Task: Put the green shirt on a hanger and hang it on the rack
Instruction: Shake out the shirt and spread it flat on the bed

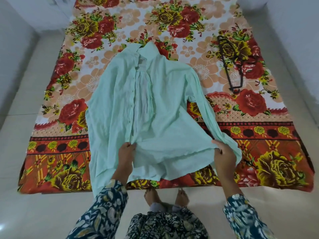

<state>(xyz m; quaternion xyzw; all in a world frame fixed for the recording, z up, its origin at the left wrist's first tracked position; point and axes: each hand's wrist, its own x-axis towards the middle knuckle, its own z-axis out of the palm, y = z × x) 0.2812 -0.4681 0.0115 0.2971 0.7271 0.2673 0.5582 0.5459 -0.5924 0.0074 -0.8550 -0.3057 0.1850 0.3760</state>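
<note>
My left grip (125,156), a bare hand, has its fingers curled into the lower front of the green shirt (155,100) beside the button edge. My right grip (224,158) pinches the hem on the other side, thumb on top of the cloth and the fingers hidden beneath it. In the head view, the shirt fills the centre of the frame. It lies spread on the bed sheet (69,152), front open, with its collar toward the top centre and its hem raised a little between my two grips. Its lower left part drapes over the near edge of the bed, and one long sleeve runs down the right side to my right grip. A dark hanger (231,66) lies flat on the sheet at the upper right, well apart from the shirt. At the bottom centre, bare feet (151,195) stand on the pale floor (43,213), and patterned sleeves (107,213) cover both forearms.
</note>
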